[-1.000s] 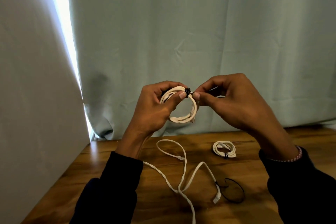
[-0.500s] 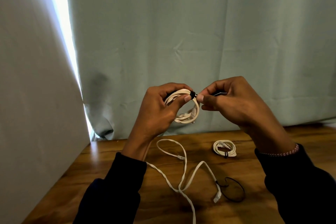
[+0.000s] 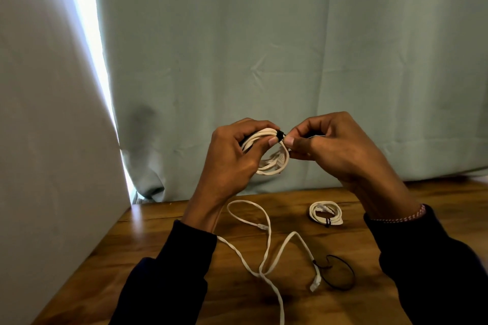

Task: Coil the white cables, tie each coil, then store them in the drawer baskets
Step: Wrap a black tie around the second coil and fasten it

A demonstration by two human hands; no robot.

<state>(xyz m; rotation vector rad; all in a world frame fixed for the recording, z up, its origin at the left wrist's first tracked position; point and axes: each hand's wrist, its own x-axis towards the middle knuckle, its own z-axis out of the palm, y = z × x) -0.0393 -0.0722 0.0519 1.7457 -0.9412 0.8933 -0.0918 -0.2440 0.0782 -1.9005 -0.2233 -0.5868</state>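
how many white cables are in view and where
3: one coil held up in the left hand while the right hand works its black tie; one tied coil on the table; one loose cable uncoiled on it.

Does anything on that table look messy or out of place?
Only the loose white cable, which sprawls uncoiled in crossing loops over the wooden table, beside a black tie. The tied coil behind it looks neat. Nothing seems damaged.

both my hands raised, near each other, fingertips nearly meeting. left hand (image 3: 232, 158) fingers curled, thumb and forefinger pinching. right hand (image 3: 335, 150) curled too, thumb and forefinger pinched. dark sleeves to both wrists.
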